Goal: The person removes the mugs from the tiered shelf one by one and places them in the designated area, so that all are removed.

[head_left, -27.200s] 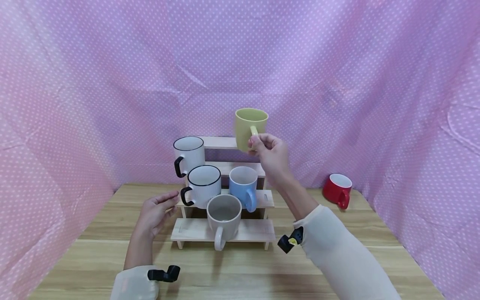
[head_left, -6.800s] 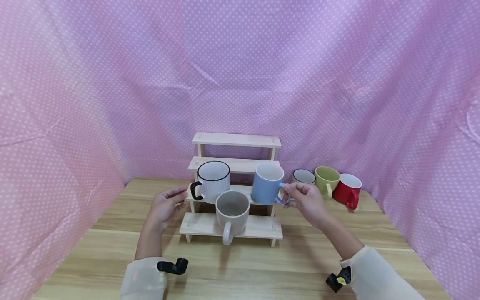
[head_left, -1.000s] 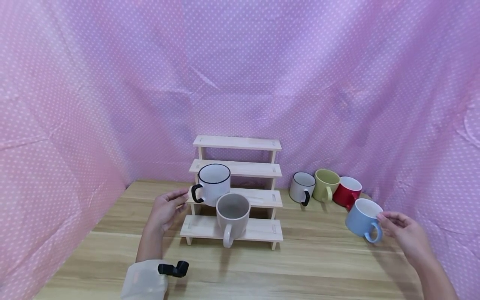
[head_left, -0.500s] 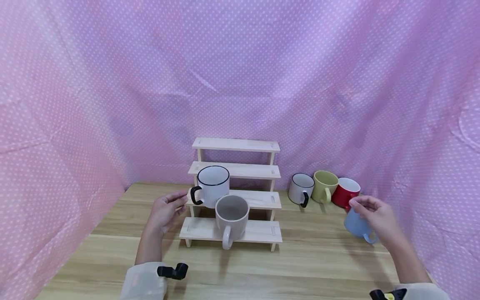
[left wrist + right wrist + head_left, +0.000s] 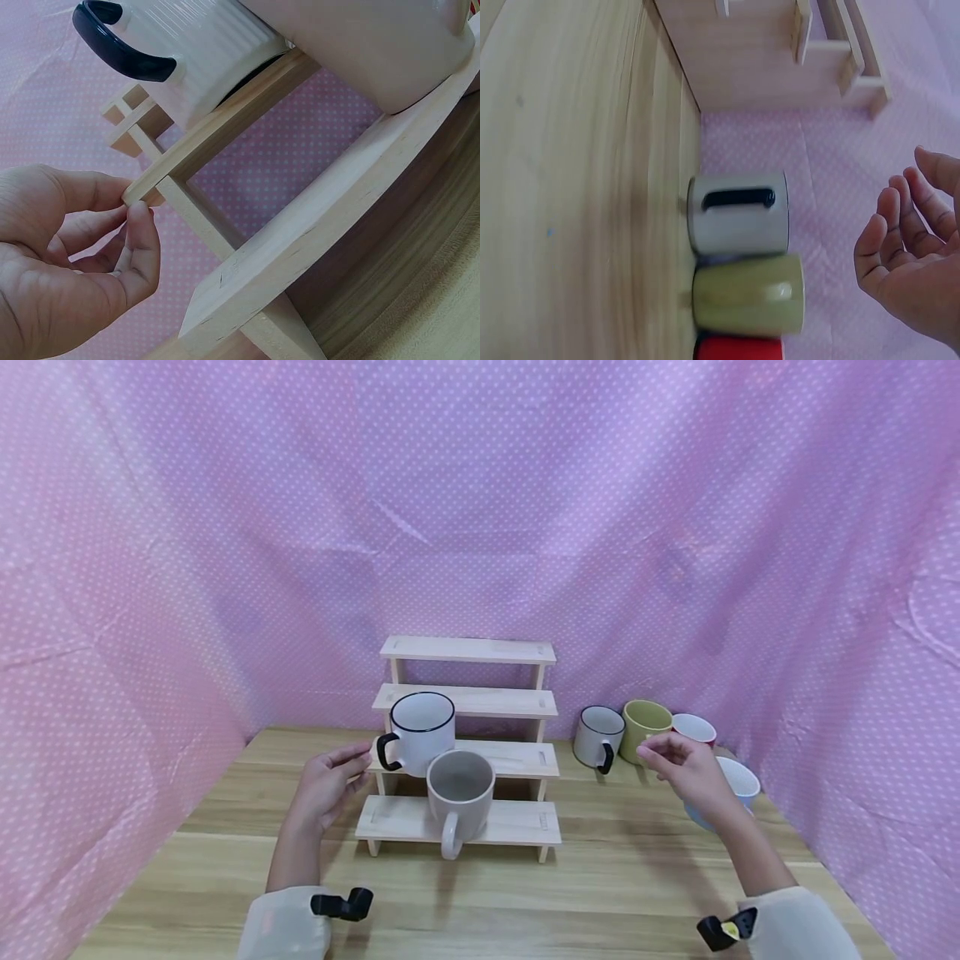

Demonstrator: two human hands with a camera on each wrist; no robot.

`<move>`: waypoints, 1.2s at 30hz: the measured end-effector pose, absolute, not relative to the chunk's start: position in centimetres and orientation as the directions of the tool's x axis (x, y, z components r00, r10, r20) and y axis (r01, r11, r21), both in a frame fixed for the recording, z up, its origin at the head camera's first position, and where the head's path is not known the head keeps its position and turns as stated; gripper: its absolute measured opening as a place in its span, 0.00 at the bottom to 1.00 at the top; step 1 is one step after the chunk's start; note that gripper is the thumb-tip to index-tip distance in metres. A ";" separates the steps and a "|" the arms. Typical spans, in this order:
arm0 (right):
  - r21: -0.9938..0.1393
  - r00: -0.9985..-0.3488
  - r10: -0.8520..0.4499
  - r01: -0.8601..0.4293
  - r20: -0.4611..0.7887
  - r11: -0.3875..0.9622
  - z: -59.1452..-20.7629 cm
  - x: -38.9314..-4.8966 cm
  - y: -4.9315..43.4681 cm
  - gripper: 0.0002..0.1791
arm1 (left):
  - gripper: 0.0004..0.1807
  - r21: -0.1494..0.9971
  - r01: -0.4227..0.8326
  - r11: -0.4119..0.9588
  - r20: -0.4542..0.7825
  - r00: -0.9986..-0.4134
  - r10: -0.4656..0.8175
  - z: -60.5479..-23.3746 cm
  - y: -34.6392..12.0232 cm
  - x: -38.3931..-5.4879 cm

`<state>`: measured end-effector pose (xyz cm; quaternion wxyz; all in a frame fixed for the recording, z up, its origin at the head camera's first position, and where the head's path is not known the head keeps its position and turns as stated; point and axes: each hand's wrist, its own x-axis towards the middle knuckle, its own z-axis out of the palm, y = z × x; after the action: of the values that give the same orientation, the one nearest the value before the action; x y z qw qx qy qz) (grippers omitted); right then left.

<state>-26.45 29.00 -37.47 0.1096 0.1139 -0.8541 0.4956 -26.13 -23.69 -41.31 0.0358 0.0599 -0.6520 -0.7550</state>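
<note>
Left hand [image 5: 324, 785]: pinches our rack [image 5: 510, 702], left end.
Right hand [image 5: 688, 772]: loosely curled, holding nothing, right of our rack.
On rack: white mug [image 5: 427, 742], grey mug [image 5: 467, 797].

The upper two shelves [image 5: 467, 649] of the rack [image 5: 510, 702] offer open room. One step lower, the left hand [image 5: 322, 789] pinches the shelf [image 5: 517, 760] end, crowding the black handle [image 5: 382, 750] of a white mug [image 5: 427, 739]; the grey mug [image 5: 461, 806] partly bars that mug's front. Bare surface [image 5: 615, 852] separates the rack from the blue mug [image 5: 738, 783]. The other white mug [image 5: 595, 747], green mug [image 5: 642, 729] and red mug [image 5: 694, 728] leave scarcely any gap between them.
</note>
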 end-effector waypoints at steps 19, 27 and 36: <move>-0.765 -0.912 -0.269 -0.407 0.309 0.500 -35.0 -27.6 20.3 0.11 | 0.24 0.991 -0.015 -0.134 -0.032 -0.991 -0.126 -41.2 -23.7 -26.0; -0.722 -0.850 -0.403 -0.510 0.340 0.467 -34.4 -27.4 16.8 0.12 | 0.23 0.991 -0.017 -0.136 -0.034 -0.992 -0.122 -41.1 -23.6 -26.0; -0.672 -0.776 -0.516 -0.602 0.364 0.431 -33.1 -26.6 13.0 0.11 | 0.24 0.990 -0.031 -0.138 -0.048 -0.991 -0.124 -41.0 -23.7 -25.9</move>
<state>-26.63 13.04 -33.14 0.0515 0.3310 -0.8444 0.4182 -25.95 -23.67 -40.96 0.0307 0.0590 -0.6560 -0.7518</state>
